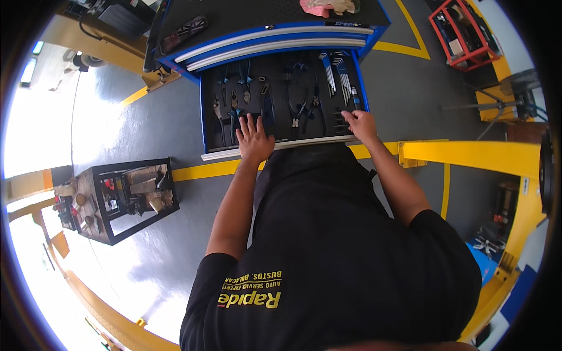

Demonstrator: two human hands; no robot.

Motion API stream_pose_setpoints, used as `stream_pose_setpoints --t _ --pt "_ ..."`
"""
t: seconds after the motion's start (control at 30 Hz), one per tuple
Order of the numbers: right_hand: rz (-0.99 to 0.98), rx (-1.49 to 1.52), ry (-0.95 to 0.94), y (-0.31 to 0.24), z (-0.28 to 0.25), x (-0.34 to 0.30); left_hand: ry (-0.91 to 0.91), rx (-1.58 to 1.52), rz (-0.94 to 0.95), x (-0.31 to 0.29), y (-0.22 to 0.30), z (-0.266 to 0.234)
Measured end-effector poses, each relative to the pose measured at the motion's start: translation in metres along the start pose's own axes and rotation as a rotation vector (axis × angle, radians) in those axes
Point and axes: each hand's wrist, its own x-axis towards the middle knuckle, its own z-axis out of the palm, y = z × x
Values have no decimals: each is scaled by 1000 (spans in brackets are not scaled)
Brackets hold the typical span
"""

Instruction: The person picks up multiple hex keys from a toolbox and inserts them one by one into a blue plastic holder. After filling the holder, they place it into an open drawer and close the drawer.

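Observation:
A tool drawer lined in black is pulled out of a blue tool chest in front of me. Over its near left part lies my left hand, fingers spread, palm down, holding nothing. Beside those fingers are pliers with blue-and-black handles. My right hand reaches into the near right corner, thumb and fingers drawn together by small dark pieces; what they hold, if anything, is hidden. Beyond it lie hex keys in a row and a short blue-and-black tool. Snap-ring-like pliers rest mid-drawer.
The chest's black top carries a pink-and-beige cloth. A black-framed cart with parts stands at left. Yellow lift arms extend at right and lower left. A red rack stands at the far right.

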Motion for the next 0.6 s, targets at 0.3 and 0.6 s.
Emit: stream_pose_setpoints --t 0.3,0.6 --pt "-658 162 319 -182 -84 118 7 -67 9 0 0 -6" --pt "-806 -554 503 -246 -85 211 99 -40 30 1 -4 11"
